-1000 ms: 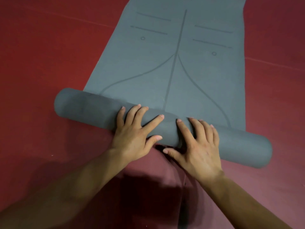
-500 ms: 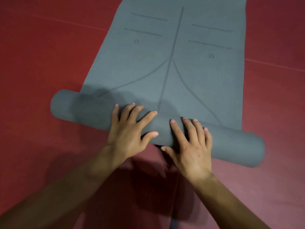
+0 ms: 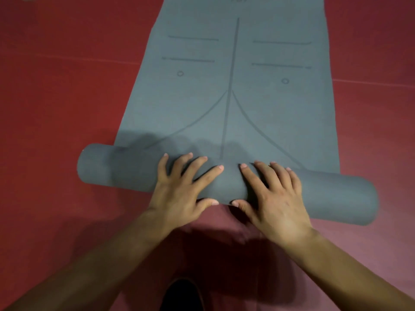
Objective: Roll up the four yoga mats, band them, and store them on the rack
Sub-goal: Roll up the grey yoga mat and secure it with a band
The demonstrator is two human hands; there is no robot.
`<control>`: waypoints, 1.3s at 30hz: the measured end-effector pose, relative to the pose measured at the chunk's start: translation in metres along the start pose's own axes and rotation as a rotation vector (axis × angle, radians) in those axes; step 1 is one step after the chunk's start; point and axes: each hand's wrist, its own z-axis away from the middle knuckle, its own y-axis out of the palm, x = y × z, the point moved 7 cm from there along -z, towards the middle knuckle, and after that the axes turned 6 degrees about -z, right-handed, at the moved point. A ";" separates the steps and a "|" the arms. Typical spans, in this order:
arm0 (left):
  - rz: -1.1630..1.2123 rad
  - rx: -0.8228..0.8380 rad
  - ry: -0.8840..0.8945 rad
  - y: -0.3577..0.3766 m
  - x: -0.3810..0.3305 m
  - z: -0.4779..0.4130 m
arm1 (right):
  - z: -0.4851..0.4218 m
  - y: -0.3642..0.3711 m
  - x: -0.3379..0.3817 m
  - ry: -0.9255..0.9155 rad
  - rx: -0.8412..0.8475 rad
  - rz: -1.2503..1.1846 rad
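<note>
A grey yoga mat (image 3: pixel 242 108) with dark alignment lines lies on the red floor, stretching away from me. Its near end is wound into a thick roll (image 3: pixel 336 198) that lies slightly slanted, its left end farther from me. My left hand (image 3: pixel 182 187) presses flat on the roll's middle, fingers spread, thumb against the near side. My right hand (image 3: pixel 274 194) presses beside it in the same way, and the two thumbs almost meet. No other mat, band or rack is in sight.
Red floor (image 3: pixel 56 108) surrounds the mat on both sides, with a faint seam line crossing it. A dark rounded shape (image 3: pixel 182 295) shows at the bottom edge between my forearms.
The roll has advanced along the mat towards the printed curves. Both hands stayed pressed on its middle and moved with it.
</note>
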 end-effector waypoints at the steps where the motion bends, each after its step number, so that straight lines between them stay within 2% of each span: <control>1: 0.007 0.011 0.001 -0.001 0.002 -0.004 | 0.002 -0.002 0.003 -0.004 -0.007 -0.008; 6: 0.029 0.121 0.023 -0.003 0.013 -0.024 | -0.007 0.002 0.004 0.008 0.031 0.045; 13: 0.079 0.034 -0.086 -0.003 0.008 -0.028 | -0.016 0.002 0.000 -0.014 0.033 0.096; 21: 0.103 0.121 -0.096 -0.003 0.024 -0.069 | -0.030 0.007 0.001 0.003 -0.029 0.065; 26: 0.124 0.006 -0.156 -0.010 0.013 -0.050 | -0.044 0.009 -0.005 -0.019 -0.048 0.085; 36: 0.076 0.130 -0.122 0.004 0.018 -0.066 | -0.057 0.007 -0.008 0.029 -0.026 0.101; 39: 0.089 0.081 -0.146 0.001 0.021 -0.073 | -0.063 0.008 -0.009 0.013 -0.025 0.117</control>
